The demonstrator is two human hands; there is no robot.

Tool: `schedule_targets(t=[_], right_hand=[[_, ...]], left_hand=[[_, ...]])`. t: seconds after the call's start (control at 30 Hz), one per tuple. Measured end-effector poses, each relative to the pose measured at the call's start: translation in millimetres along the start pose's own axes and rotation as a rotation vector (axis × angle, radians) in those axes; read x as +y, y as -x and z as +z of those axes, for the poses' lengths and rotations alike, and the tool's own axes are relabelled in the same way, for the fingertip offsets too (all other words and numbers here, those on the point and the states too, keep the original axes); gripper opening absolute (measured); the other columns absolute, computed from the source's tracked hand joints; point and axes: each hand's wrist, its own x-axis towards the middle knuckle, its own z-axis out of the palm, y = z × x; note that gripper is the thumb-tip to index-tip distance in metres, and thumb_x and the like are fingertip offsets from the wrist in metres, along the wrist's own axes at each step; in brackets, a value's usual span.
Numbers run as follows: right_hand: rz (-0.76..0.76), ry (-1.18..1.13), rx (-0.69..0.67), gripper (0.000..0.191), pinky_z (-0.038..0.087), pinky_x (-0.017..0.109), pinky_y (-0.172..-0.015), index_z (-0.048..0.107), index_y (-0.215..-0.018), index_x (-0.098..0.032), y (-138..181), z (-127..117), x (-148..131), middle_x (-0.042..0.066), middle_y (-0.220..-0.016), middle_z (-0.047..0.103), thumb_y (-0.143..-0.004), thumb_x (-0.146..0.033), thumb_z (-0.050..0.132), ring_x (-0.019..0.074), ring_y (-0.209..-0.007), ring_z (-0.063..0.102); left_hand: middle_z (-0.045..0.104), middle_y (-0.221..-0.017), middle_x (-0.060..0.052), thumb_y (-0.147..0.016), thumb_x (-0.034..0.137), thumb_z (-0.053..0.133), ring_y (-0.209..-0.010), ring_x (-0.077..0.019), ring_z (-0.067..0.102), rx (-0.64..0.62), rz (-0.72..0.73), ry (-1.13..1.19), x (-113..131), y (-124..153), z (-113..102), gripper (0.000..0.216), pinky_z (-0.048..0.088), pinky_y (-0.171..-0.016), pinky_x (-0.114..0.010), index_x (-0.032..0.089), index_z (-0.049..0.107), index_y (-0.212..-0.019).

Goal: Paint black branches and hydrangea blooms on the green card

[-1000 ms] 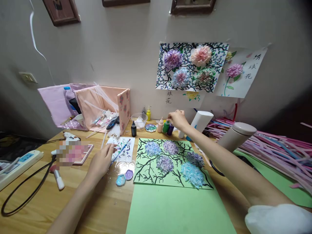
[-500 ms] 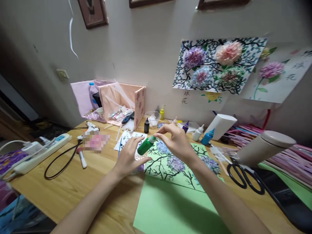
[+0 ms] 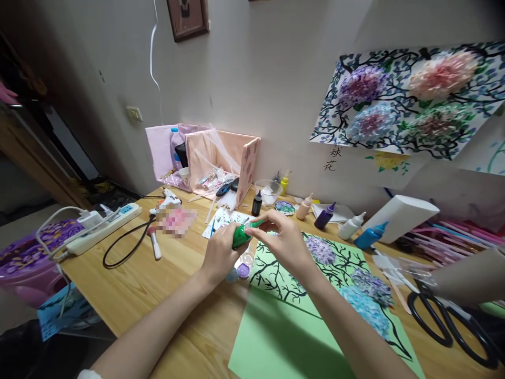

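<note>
My left hand [image 3: 221, 248] is closed around the body of a green paint bottle [image 3: 239, 238], which is tilted with its nozzle up to the right. With thumb and fingertips, my right hand [image 3: 287, 246] pinches the nozzle end of the same bottle. Below both hands lies a green sheet [image 3: 272, 339] carrying a picture of black branches [image 3: 272, 271] and puffy purple and blue flowers [image 3: 321, 250]. A small palette [image 3: 244, 269] with purple and blue paint sits beside the sheet, partly covered by my left hand.
Black [image 3: 256, 204], purple [image 3: 325, 217], white [image 3: 352, 226] and blue [image 3: 371, 235] paint bottles stand behind the picture. Scissors [image 3: 432, 321] lie at right. At left are a brush [image 3: 155, 244], a glue gun [image 3: 170, 198] and a power strip [image 3: 102, 229]. A fabric box [image 3: 248, 163] stands at the back.
My left hand, earlier spread beside the bottle, has closed around its body. My right hand stays at the nozzle. The view has turned left, so the scene sits further right.
</note>
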Motion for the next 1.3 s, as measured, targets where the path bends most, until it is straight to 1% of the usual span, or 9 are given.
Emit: schedule_targets(t=[0.23, 0.43, 0.67, 0.8, 0.9, 1.0, 1.13, 1.23, 1.3], right_hand=[[0.014, -0.077, 0.034, 0.018, 0.049, 0.032, -0.068, 0.062, -0.078, -0.018, 1.0, 11.3, -3.1, 0.003, -0.077, 0.061, -0.072, -0.033, 0.07, 0.0162, -0.072, 0.058], [-0.014, -0.104, 0.061, 0.013, 0.047, 0.03, -0.064, 0.061, -0.074, -0.016, 2.4, 16.2, -5.1, 0.002, -0.073, 0.059, -0.072, -0.025, 0.07, 0.0145, -0.068, 0.055], [-0.08, -0.029, 0.052, 0.01, 0.045, 0.028, -0.061, 0.06, -0.074, -0.016, 4.5, 12.9, -8.2, 0.002, -0.072, 0.056, -0.072, -0.021, 0.069, 0.0136, -0.065, 0.053], [-0.069, -0.053, 0.035, 0.016, 0.044, 0.027, -0.059, 0.058, -0.072, -0.017, 2.1, 11.7, -7.7, 0.0, -0.07, 0.055, -0.07, -0.024, 0.072, 0.0125, -0.063, 0.052], [-0.072, -0.116, -0.034, 0.018, 0.045, 0.026, -0.06, 0.058, -0.076, -0.017, 0.5, 11.1, -7.6, 0.0, -0.072, 0.057, -0.07, -0.026, 0.071, 0.012, -0.065, 0.052], [-0.124, -0.096, -0.079, 0.013, 0.045, 0.025, -0.06, 0.058, -0.076, -0.018, 0.9, 8.5, -11.0, -0.001, -0.07, 0.057, -0.073, -0.024, 0.069, 0.0115, -0.065, 0.052], [-0.189, -0.04, -0.013, 0.01, 0.045, 0.025, -0.06, 0.058, -0.08, -0.019, 2.8, -2.3, -16.2, -0.001, -0.071, 0.058, -0.075, -0.021, 0.067, 0.0107, -0.065, 0.053], [-0.301, 0.021, 0.059, 0.009, 0.046, 0.025, -0.061, 0.056, -0.085, -0.019, 1.8, -9.3, -12.7, 0.0, -0.076, 0.06, -0.079, -0.018, 0.062, 0.0112, -0.066, 0.054], [-0.501, 0.201, 0.019, 0.003, 0.044, 0.027, -0.061, 0.056, -0.084, -0.019, 0.4, -8.3, -6.4, 0.001, -0.073, 0.06, -0.082, -0.018, 0.058, 0.0128, -0.067, 0.053]], left_hand=[[0.054, -0.072, 0.0, -0.083, 0.034, 0.052, -0.069, -0.0161, 0.053, -0.007, -0.083, 0.11, 3.0, 0.5, -4.0, 0.015, 0.036, -0.06, -0.024, 0.021, 0.045, -0.081], [0.047, -0.064, 0.003, -0.08, 0.029, 0.054, -0.06, -0.0124, 0.046, 0.002, -0.055, 0.2, 3.7, 0.2, -4.6, 0.016, 0.033, -0.056, -0.022, 0.02, 0.043, -0.074], [0.05, -0.065, 0.004, -0.078, 0.025, 0.056, -0.058, -0.0105, 0.045, -0.037, -0.048, 0.34, 2.4, -0.3, -3.5, 0.009, 0.034, -0.054, -0.021, 0.018, 0.051, -0.077], [0.053, -0.069, 0.002, -0.077, 0.024, 0.057, -0.062, -0.0115, 0.048, -0.062, -0.052, 0.408, 1.3, -1.0, -4.3, 0.01, 0.037, -0.057, -0.022, 0.016, 0.055, -0.081], [0.058, -0.079, 0.0, -0.078, 0.025, 0.057, -0.072, -0.0133, 0.053, -0.098, -0.065, 0.557, 0.8, -1.2, -3.0, 0.014, 0.041, -0.065, -0.023, 0.016, 0.057, -0.088], [0.058, -0.086, -0.001, -0.077, 0.026, 0.062, -0.082, -0.0157, 0.055, -0.171, -0.088, 0.751, 0.0, -1.9, -0.9, 0.019, 0.043, -0.071, -0.024, 0.017, 0.056, -0.092], [0.057, -0.101, -0.004, -0.072, 0.029, 0.07, -0.1, -0.0196, 0.053, -0.218, -0.155, 0.994, -2.1, -8.2, -4.8, 0.039, 0.042, -0.083, -0.027, 0.02, 0.052, -0.106], [0.055, -0.113, -0.007, -0.074, 0.036, 0.068, -0.107, -0.0203, 0.051, -0.254, -0.3, 1.229, -5.6, -16.0, -12.2, 0.05, 0.04, -0.09, -0.03, 0.021, 0.049, -0.117], [0.059, -0.104, -0.009, -0.077, 0.05, 0.06, -0.096, -0.019, 0.057, -0.408, -0.468, 1.439, -8.6, -19.4, -15.6, 0.05, 0.044, -0.085, -0.029, 0.015, 0.054, -0.112]])
